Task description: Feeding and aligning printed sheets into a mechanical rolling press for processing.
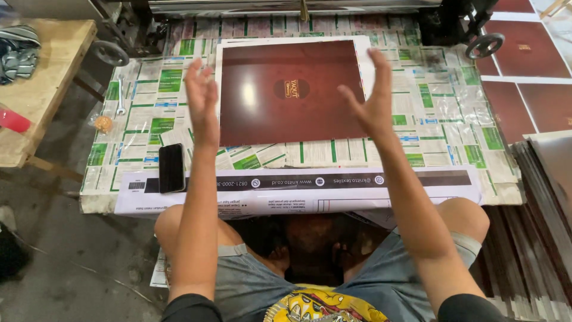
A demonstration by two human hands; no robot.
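**Hands raised over a glossy printed sheet**

A dark maroon sheet (290, 92) lies flat at upper centre on the paper-covered table (441, 113). The left hand (201, 98) and right hand (372, 98) flank it, fingers spread and released; contact apparently absent. A black phone (171, 167) lies lower left.

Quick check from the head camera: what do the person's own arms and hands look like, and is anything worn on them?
Both arms are bare from the upper arm down, with short black sleeves just showing at the bottom edge. The left hand and right hand are bare: no gloves, rings, watch or wristband visible. Below the arms show grey shorts and a black shirt with a yellow print.
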